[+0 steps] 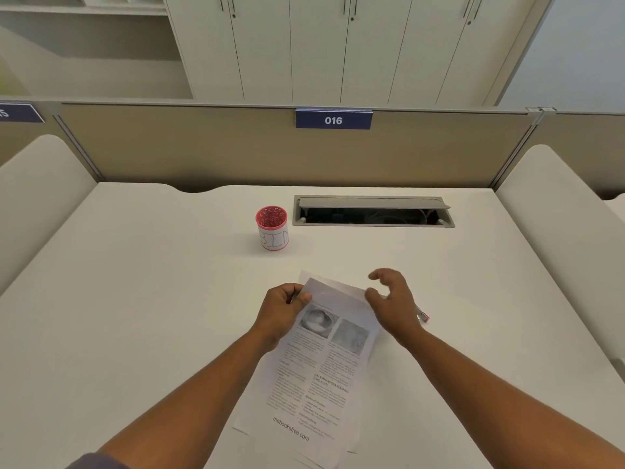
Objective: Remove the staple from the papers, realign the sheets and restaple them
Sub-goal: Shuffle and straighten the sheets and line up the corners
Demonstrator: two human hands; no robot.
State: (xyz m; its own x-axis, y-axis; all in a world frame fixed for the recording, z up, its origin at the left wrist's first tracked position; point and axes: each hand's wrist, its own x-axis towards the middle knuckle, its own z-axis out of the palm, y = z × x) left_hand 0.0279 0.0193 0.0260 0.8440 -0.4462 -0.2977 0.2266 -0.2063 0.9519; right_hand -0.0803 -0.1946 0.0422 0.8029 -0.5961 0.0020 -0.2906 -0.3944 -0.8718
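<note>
Two hands at the papers [314,363], which lie skewed on the desk [135,316], sheets fanned out of line: left hand [282,308] pinches the top-left corner, where a staple, if any, is too small to make out. Right hand [394,301] hovers open and empty over the top-right edge, a part-hidden tool [422,315] just beside it. Judgement: keep the left pinch firm near the corner so the sheets do not slide while the right works.
</note>
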